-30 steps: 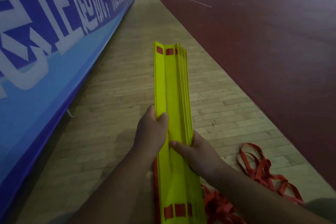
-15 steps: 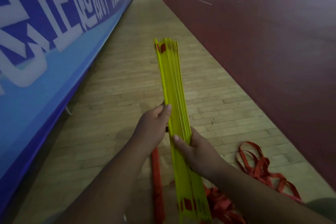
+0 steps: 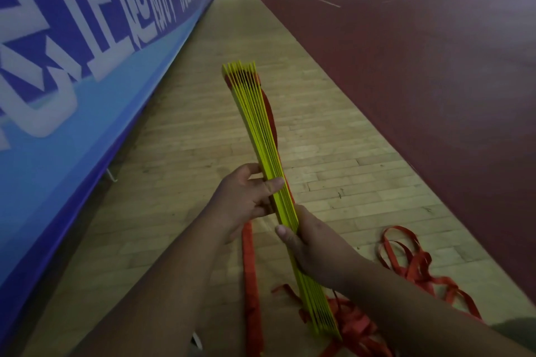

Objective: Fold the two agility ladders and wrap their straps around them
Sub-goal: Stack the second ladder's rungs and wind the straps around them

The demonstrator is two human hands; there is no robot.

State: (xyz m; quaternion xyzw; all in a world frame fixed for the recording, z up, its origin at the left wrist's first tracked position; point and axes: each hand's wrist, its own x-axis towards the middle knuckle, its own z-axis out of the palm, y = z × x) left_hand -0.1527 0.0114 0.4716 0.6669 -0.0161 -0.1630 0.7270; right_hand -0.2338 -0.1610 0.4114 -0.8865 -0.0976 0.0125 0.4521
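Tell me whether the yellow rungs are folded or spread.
Folded: the yellow rungs lie stacked in one bundle, gripped by the left hand and the right hand; red straps trail loose.

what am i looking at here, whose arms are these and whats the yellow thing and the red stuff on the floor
No machine here: a person wears one camera on the head, looking forward and down, so the two arms are the wearer's own. Every picture comes from that single view. The left hand and the right hand both grip a stack of yellow ladder rungs, an agility ladder folded flat, seen edge-on and pointing away from the wearer. Its red straps lie in a loose tangle on the wooden floor, and one hanging strap drops below the left hand. They are not yet wrapped round the stack. A blue banner runs along the left; a dark red court surface lies to the right.
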